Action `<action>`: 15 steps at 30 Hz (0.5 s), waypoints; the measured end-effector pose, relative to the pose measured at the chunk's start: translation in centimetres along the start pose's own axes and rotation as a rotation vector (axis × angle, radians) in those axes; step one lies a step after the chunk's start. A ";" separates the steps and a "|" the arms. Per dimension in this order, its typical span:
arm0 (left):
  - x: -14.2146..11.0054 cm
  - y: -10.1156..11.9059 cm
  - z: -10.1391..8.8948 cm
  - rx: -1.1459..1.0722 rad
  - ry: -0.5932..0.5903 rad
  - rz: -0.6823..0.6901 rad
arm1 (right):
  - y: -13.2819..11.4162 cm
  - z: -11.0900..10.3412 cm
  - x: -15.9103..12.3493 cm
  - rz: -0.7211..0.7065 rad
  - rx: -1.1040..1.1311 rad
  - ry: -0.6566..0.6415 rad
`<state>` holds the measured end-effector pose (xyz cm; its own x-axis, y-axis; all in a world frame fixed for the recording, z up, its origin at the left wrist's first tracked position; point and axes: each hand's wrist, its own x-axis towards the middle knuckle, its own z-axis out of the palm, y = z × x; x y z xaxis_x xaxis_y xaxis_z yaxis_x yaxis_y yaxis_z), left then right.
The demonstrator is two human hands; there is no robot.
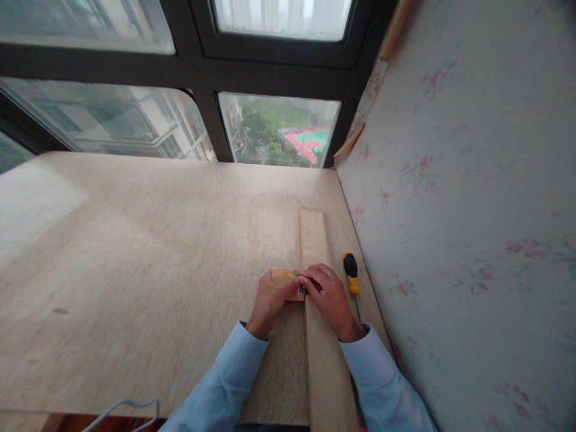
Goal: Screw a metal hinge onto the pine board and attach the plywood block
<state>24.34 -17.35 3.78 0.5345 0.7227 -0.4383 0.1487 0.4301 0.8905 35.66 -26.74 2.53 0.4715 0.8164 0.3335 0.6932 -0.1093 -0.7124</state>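
A long pale wooden plank (315,240) lies lengthwise on the stone-patterned sill. Against its left side sits a short wooden block (282,276). My left hand (271,297) is closed around this block, thumb stretched toward the plank. Where the two pieces meet, a small metal piece (301,290) shows, partly covered by the fingertips; its kind is too small to tell. My right hand (327,297) rests over the plank, its thumb and fingers pinched at the metal piece. What that pinch holds is hidden. Right of the plank lies a yellow-and-black screwdriver (351,273), touched by neither hand.
A wallpapered wall (450,210) rises close on the right. Dark window frames (193,78) stand behind the sill (157,270). A white cable (130,403) curls at the sill's front edge, lower left.
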 end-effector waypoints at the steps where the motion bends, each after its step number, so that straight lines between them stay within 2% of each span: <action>1: -0.1 0.1 0.0 -0.011 0.007 -0.012 | -0.1 0.0 0.0 0.005 0.000 0.007; 5: -0.3 0.2 0.2 -0.050 0.007 -0.043 | -0.2 -0.3 0.1 0.023 0.059 0.031; 9: -0.3 0.2 0.2 -0.040 0.013 -0.040 | -0.1 -0.6 0.0 -0.020 0.114 0.014; 15: -0.1 0.1 0.2 -0.017 0.043 -0.020 | 0.1 0.0 0.0 -0.044 0.052 0.001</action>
<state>24.44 -17.50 3.98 0.4952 0.7363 -0.4611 0.1446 0.4534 0.8795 35.75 -26.76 2.47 0.4418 0.8191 0.3660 0.6838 -0.0434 -0.7283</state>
